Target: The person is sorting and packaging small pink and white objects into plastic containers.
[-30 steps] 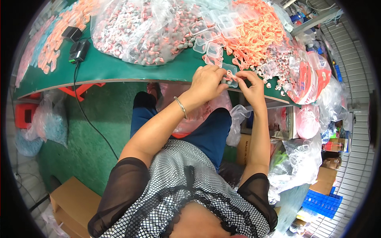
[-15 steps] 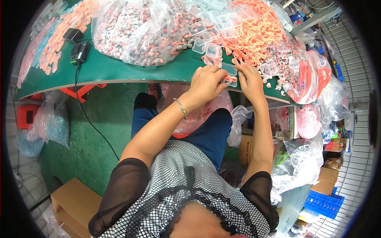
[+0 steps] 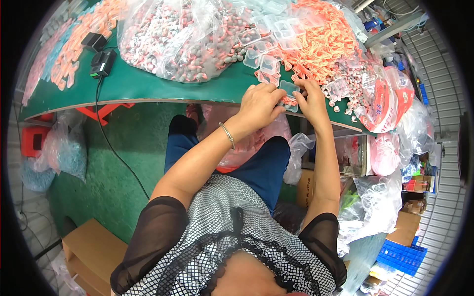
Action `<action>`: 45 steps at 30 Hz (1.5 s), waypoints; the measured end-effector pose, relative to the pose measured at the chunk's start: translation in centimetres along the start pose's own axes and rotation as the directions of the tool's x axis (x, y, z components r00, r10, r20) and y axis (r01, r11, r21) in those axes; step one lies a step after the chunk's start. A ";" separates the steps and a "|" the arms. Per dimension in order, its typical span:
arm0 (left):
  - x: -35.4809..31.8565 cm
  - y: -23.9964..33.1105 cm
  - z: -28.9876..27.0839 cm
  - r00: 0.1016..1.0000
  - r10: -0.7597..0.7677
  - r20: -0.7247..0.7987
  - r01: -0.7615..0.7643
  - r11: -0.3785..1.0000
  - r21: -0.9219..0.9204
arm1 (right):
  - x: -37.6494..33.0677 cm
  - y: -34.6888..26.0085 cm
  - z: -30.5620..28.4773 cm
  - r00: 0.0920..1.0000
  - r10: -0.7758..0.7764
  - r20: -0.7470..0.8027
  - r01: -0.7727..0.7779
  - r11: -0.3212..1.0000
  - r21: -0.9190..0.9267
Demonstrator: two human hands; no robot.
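Observation:
Both my hands meet at the near edge of a green table [image 3: 148, 86]. My left hand [image 3: 259, 103] and my right hand [image 3: 311, 101] pinch a small clear plastic case [image 3: 290, 96] between them, with something orange-pink inside it. Just beyond lie several more clear cases [image 3: 264, 61], a heap of orange string pieces [image 3: 321, 39] and loose grey and pink beads [image 3: 345, 84]. A thin bracelet [image 3: 227, 135] circles my left wrist.
A big clear bag of grey and pink beads [image 3: 182, 34] fills the table's middle. Two black adapters [image 3: 98, 54] with a cable sit at the left. Bags of parts [image 3: 385, 98] crowd the right side; cardboard boxes [image 3: 91, 249] and a blue crate [image 3: 402, 256] stand on the floor.
Both hands stayed together at the table edge, shifting slightly as the fingers work on the small clear case. Nothing else moved.

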State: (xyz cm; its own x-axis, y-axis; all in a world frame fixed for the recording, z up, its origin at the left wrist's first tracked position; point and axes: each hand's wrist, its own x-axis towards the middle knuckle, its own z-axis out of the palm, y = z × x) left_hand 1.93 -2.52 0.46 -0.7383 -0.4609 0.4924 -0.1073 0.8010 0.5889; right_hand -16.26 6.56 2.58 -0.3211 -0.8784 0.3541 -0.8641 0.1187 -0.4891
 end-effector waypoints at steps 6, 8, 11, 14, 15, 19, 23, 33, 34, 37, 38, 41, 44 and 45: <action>0.0 -0.1 0.0 1.000 -0.008 -0.001 0.008 0.999 -0.043 | -1.0 -0.9 0.2 0.992 -0.015 -0.127 0.029 0.993 0.113; 0.1 0.2 -0.2 0.999 -0.041 -0.009 0.040 0.996 -0.079 | -1.5 -1.0 0.1 0.985 -0.036 -0.169 0.057 0.991 0.123; 0.1 0.3 -0.2 0.998 -0.057 -0.027 0.054 0.992 -0.118 | -2.2 -0.6 -0.1 0.966 -0.114 -0.231 0.144 0.982 0.119; 0.0 0.1 -0.1 0.999 0.000 -0.052 -0.003 0.998 -0.069 | -3.1 -0.9 -0.6 0.968 -0.162 -0.190 0.196 0.965 0.177; 0.0 0.0 0.0 0.997 0.041 -0.062 -0.043 0.999 -0.018 | -3.6 -1.3 -1.1 0.976 -0.188 -0.111 0.204 0.967 0.155; 0.3 -0.1 0.2 0.996 0.074 -0.041 -0.075 0.997 -0.013 | -4.4 -1.8 -0.3 0.960 -0.264 -0.092 0.267 0.964 0.016; 0.3 -0.3 0.4 0.989 0.138 -0.046 -0.139 0.990 -0.011 | -4.8 -1.5 -0.2 0.984 -0.148 -0.101 0.162 0.976 0.146; -2.1 -1.9 -3.6 0.960 0.267 -0.080 -0.267 0.964 0.011 | -2.9 -4.3 0.7 0.954 -0.298 0.040 0.274 0.916 0.293; -2.6 -2.1 -4.5 0.961 0.264 -0.080 -0.263 0.965 0.019 | -2.0 -4.6 0.8 0.931 -0.361 0.054 0.328 0.893 0.308; -3.3 -2.8 -6.8 0.952 0.293 -0.088 -0.274 0.945 0.180 | 0.5 -4.7 2.5 0.931 -0.327 -0.162 0.352 0.923 0.154; -3.4 -3.3 -7.5 0.955 0.284 -0.082 -0.256 0.933 0.255 | 1.6 -4.7 2.5 0.924 -0.347 -0.163 0.351 0.936 -0.009; -3.6 -3.8 -8.8 0.966 0.246 -0.078 -0.202 0.908 0.368 | 4.0 -4.3 2.9 0.896 -0.428 -0.121 0.392 0.888 -0.241; -3.7 -3.6 -9.3 0.975 0.197 -0.101 -0.144 0.912 0.385 | 4.5 -4.1 2.8 0.885 -0.452 -0.110 0.419 0.877 -0.235; -3.5 -3.3 -9.3 0.977 0.184 -0.112 -0.136 0.930 0.341 | 4.5 -4.0 2.6 0.881 -0.460 -0.109 0.429 0.875 -0.225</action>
State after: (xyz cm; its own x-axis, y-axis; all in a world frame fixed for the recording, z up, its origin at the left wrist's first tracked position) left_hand 11.06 -7.11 2.71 -0.6662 -0.3457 0.6608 -0.2262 0.9380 0.2626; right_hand -13.24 0.96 4.01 0.0722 -0.7778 0.6243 -0.9810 -0.1685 -0.0965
